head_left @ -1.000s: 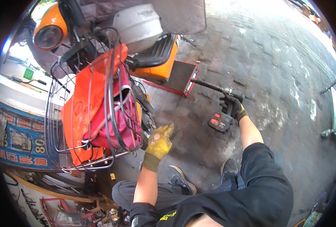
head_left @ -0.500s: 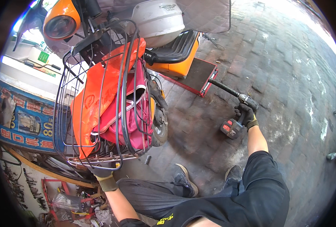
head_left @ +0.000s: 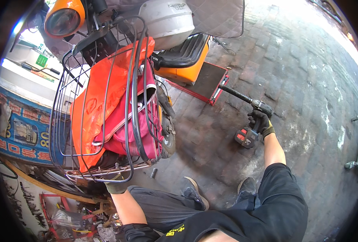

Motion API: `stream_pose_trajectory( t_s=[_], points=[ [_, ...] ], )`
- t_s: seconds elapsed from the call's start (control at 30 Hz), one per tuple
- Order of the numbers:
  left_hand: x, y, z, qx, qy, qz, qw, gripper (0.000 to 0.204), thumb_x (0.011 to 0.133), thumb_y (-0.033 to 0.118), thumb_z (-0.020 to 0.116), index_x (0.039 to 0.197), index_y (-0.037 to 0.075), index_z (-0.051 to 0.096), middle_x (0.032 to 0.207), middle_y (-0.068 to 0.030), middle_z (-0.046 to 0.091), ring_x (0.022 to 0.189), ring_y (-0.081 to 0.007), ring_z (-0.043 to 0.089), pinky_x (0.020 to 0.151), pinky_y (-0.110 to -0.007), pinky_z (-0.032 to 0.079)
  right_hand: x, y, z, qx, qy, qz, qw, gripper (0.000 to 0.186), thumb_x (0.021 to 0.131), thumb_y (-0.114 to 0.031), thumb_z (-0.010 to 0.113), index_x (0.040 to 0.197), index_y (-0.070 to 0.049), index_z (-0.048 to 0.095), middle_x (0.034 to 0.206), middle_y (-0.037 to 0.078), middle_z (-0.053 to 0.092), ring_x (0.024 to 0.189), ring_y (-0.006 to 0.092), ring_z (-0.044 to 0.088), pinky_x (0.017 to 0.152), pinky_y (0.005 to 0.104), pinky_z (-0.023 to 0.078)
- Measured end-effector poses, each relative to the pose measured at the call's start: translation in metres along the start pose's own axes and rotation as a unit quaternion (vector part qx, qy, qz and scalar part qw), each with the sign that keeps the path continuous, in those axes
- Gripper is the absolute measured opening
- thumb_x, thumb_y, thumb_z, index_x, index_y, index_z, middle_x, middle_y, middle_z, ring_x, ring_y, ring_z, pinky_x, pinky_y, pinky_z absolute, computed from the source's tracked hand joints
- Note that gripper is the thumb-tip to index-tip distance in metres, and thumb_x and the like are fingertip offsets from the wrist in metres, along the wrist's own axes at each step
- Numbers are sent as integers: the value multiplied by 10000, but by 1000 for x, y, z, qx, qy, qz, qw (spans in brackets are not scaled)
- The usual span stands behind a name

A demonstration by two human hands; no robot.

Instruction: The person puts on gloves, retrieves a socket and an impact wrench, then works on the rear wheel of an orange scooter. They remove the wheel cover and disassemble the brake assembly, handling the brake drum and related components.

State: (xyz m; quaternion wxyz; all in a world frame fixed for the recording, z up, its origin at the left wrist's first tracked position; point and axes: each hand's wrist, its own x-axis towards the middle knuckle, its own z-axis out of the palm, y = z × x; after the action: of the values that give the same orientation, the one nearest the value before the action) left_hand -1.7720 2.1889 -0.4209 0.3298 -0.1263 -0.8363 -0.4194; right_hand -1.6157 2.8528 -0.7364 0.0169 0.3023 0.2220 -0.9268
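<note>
Gripping my cordless impact wrench [head_left: 251,121] by the pistol handle, my gloved right hand [head_left: 261,123] is clenched tight around it. There's only the head view to go on. The wrench sits well to the right of the scooter's wire basket [head_left: 102,117], its red battery pack hanging low over the brick floor [head_left: 308,80] and its long black extension bar reaching up-left to the red-framed lift platform [head_left: 211,80] just behind the basket. I'd guess the thing is heavy and bottom-weighted from that battery, stiff all the way through, with a grippy rubber handle, so the handle is the spot to hold it. A second hand near the nose would help once it kicks.

My left hand [head_left: 116,186], gloved too, is curled onto the lower rim of the basket. The basket is packed with an orange plastic bag [head_left: 94,105] and a pink cloth bag [head_left: 122,129]. Thin wire, probably springy. A small dark socket [head_left: 153,173] lies on the floor just below the basket.
</note>
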Motion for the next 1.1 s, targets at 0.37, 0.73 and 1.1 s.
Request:
stream_pose_trajectory(
  t_s=[0.37,0.73,1.1],
  points=[
    [8,-7,1,12,2,26,1000,622,968,269,576,1559,100,476,1581,-244,430,1419,-452,486,1188,-578,402,-2,-2,-2,-14,-24,5,1000,292,904,-282,757,1049,-40,685,827,62,684,642,170,608,641,333,494],
    [14,-15,-1,40,10,51,998,660,994,355,576,1596,127,431,1625,-261,360,1447,-481,442,1191,-626,384,-3,-7,1,-20,-36,-19,999,278,890,-247,764,1032,-26,671,808,70,655,646,185,598,621,343,486],
    [43,-27,1,103,11,125,987,704,1020,441,576,1634,154,386,1668,-277,291,1475,-510,398,1194,-674,367,-4,-7,2,-18,-42,-22,999,291,902,-252,755,1043,-8,681,813,82,667,639,186,594,629,358,494]
  ],
)
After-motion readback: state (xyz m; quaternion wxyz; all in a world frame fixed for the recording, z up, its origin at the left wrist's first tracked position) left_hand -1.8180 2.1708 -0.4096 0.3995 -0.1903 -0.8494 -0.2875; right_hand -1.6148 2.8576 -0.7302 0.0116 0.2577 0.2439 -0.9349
